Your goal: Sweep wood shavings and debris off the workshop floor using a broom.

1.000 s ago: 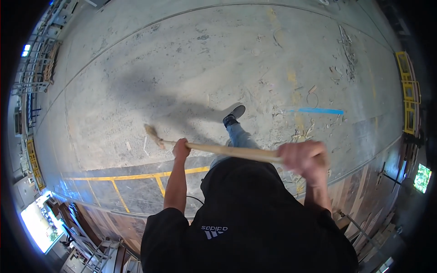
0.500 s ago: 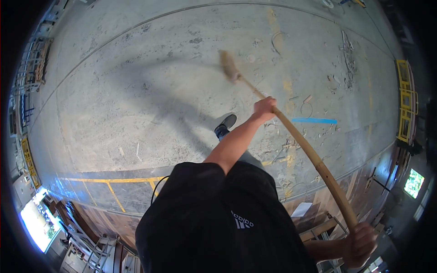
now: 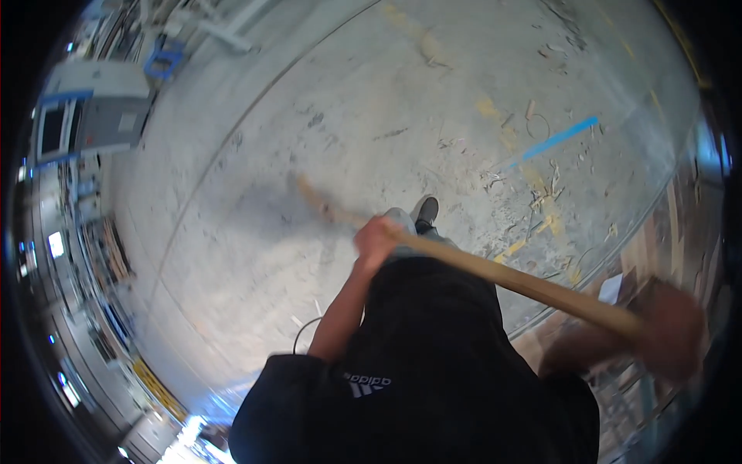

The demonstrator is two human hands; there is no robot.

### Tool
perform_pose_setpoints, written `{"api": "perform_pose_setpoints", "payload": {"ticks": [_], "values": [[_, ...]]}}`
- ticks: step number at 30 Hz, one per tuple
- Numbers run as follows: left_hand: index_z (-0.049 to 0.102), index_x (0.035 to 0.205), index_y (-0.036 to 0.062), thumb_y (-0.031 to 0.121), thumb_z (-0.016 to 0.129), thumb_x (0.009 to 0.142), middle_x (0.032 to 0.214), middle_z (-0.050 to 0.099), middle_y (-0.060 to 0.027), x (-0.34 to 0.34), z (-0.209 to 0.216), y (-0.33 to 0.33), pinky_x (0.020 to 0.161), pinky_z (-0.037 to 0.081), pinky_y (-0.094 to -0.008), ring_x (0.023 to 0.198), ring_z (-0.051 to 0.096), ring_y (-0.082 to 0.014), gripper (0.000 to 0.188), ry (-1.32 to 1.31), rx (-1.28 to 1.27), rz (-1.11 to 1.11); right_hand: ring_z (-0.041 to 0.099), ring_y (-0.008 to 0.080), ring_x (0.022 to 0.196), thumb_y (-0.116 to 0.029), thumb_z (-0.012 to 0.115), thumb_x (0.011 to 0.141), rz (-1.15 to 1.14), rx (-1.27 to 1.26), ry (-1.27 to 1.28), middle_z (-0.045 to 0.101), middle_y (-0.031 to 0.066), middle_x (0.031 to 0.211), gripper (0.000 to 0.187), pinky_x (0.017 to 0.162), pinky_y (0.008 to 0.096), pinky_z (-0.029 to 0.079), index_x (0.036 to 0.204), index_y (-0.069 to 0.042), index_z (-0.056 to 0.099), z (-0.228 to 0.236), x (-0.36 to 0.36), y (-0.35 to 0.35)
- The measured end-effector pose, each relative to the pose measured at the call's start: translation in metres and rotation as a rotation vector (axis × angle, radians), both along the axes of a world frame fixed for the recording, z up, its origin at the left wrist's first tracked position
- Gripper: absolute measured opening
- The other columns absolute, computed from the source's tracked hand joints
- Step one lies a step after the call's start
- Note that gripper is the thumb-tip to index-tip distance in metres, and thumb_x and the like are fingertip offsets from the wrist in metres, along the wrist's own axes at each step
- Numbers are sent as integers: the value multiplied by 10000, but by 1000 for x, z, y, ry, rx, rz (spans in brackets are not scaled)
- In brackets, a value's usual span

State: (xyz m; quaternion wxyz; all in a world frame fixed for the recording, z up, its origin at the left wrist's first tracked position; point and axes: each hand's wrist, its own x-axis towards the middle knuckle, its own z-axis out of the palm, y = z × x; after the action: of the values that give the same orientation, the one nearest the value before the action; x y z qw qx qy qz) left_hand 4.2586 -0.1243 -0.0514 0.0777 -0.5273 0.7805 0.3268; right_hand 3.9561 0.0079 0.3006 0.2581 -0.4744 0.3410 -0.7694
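A broom with a long wooden handle [image 3: 502, 274] slants across in front of my body. Partway down the handle, my left hand [image 3: 377, 238] is closed around it. My right hand [image 3: 672, 332], smeared by motion, grips the upper end at the far right. The broom's tan head [image 3: 311, 197] is blurred, low over or on the concrete floor [image 3: 255, 155] left of my foot; whether it touches cannot be made out. A dark shadow lies around it.
Wood scraps and shavings [image 3: 533, 201] litter the floor at the right, beside a blue strip [image 3: 553, 143]. My dark shoe [image 3: 427, 213] stands ahead of me. A grey cabinet-like machine [image 3: 108, 108] is at the far left. A white sheet [image 3: 610, 289] lies at the right.
My view has turned to the left. The broom head has swung left and nearer to me, and the handle now lies flatter across. Both hands keep their hold.
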Motion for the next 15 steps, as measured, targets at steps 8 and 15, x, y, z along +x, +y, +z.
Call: {"api": "perform_pose_setpoints", "payload": {"ticks": [8,15], "values": [[634,861,161,268,719,634,899,644,-89,137,-146,-9,706,502,-441,863,620,-327,265,-218,55,20,322,149,343,-232,447,858,176,376,-425,324,7,406,375,423,345,411,528,-118,310,-89,49,-107],[588,791,146,246,653,688,856,612,-95,-70,-81,-75,665,495,-445,815,611,-348,157,216,57,24,376,52,286,-161,475,862,-20,163,-87,385,-49,387,346,291,203,379,530,-185,379,30,25,-108]]}}
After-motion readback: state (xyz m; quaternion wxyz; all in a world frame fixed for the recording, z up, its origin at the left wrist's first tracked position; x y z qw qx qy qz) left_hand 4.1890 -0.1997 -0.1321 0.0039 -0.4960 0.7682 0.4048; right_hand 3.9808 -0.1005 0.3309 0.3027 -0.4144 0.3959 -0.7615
